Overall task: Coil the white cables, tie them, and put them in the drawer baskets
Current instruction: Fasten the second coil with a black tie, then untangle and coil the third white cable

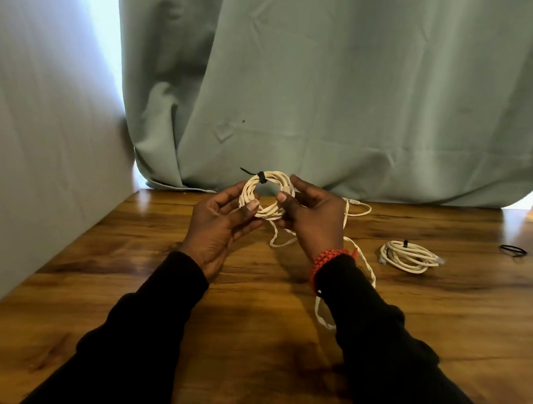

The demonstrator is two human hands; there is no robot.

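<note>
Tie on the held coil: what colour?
Black, on the white coil top; tie shows in the head view.

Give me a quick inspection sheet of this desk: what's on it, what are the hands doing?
Surface: wooden table, glossy.
Job's things: held coil with a black tie; tied coil lying at right.
Clutter: black bands at far right.
Grippers: left hand and right hand both grip the held coil.
Cables: loose cable trails across the table behind the right hand.
Surroundings: green curtain behind; drawer baskets: nothing seen.
</note>
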